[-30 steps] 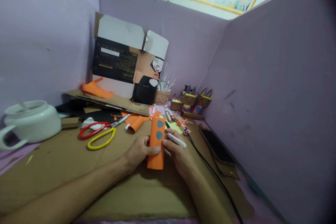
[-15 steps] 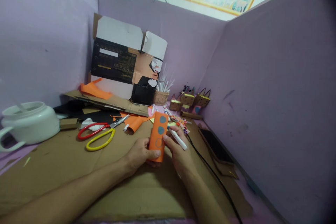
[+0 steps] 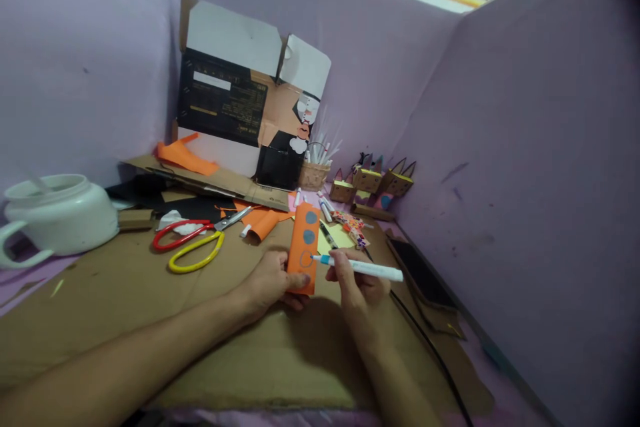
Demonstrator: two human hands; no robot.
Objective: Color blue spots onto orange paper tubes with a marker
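An orange paper strip (image 3: pixel 296 240) is gripped at its lower end by my left hand (image 3: pixel 270 285), thumb on the front. Two filled blue circles and, below them, one outlined circle show on its face. My right hand (image 3: pixel 357 280) pinches a white marker (image 3: pixel 375 269) with a blue tip. That tip is at the right edge of the outlined circle; whether it touches the paper is hard to tell. Scissors (image 3: pixel 197 250) with one red and one yellow handle lie to the left of my left hand, blades pointing away.
A white pot (image 3: pixel 63 220) stands at the far left. Behind are an unfolded box (image 3: pixel 225 100), a basket of markers (image 3: pixel 314 175) and cardboard animal figures (image 3: pixel 367 180). A black phone (image 3: pixel 423 273) and a black cable (image 3: pixel 435 347) lie at the right.
My right hand has moved off the strip's edge and turned the marker, so its blue tip now points left at the outlined circle. The view has tilted down and shifted slightly.
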